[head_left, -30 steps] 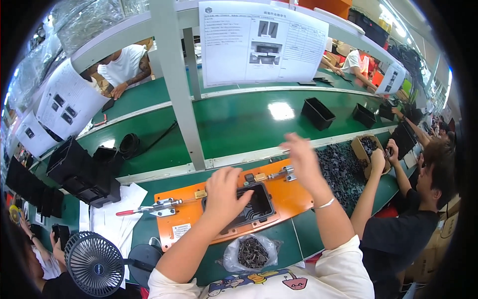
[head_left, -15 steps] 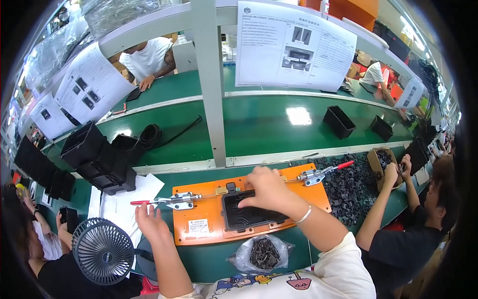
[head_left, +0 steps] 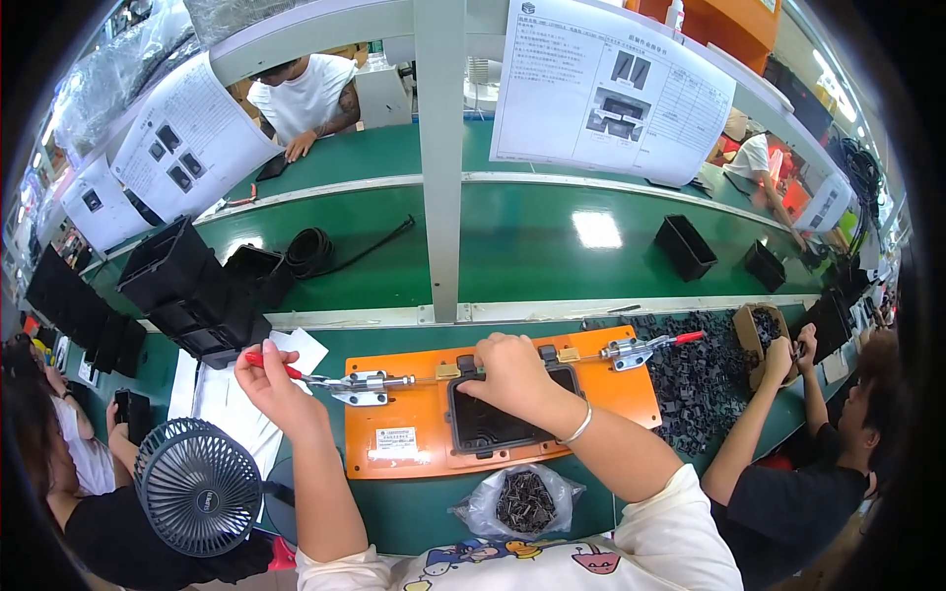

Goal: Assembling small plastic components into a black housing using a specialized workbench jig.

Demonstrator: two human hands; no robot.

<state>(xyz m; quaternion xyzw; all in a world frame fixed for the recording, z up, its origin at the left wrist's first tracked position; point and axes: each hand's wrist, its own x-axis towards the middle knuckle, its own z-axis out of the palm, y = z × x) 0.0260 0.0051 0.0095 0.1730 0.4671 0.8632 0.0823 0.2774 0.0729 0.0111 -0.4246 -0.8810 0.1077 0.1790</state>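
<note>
- Gripping red-handled toggle clamp (head_left: pixel 325 377) with closed left hand (head_left: pixel 271 379).
- Pressing black tray (head_left: pixel 493 426) onto orange fixture plate (head_left: pixel 611 394), right hand (head_left: pixel 512 374) curled over its top edge.

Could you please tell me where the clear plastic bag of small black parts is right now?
In the head view, the clear plastic bag of small black parts lies on the green table, just below the orange fixture plate, near the person's right forearm.

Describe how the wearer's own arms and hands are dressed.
Both forearms are bare, with no gloves on the left hand or the right hand. A thin silver bracelet circles the right wrist. Short white sleeves of a cartoon-printed shirt show at the lower edge.
</note>
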